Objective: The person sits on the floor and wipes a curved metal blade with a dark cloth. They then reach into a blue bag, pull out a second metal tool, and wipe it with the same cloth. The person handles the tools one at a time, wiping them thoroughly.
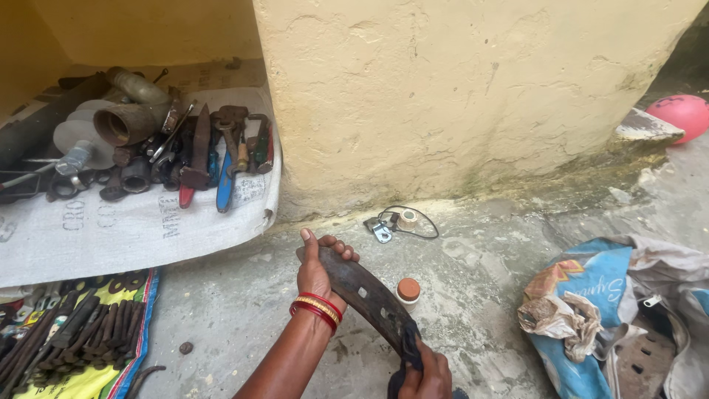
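Note:
My left hand (319, 270) grips the upper end of a curved, rusty metal strip (365, 295) with slots cut in it. Red and gold bangles sit on that wrist. My right hand (425, 375) presses a dark cloth (408, 347) against the strip's lower end, at the bottom edge of the view. A small white jar with an orange lid (408, 290) stands on the concrete floor just behind the strip.
A white sack (111, 229) at left carries pipes, pliers and other rusty tools (177, 148). Long bolts (66, 336) lie on a yellow sheet at lower left. A tape roll with wire (402, 219) sits by the yellow wall. Blue bags (598, 310) and a pink ball (681, 112) are at right.

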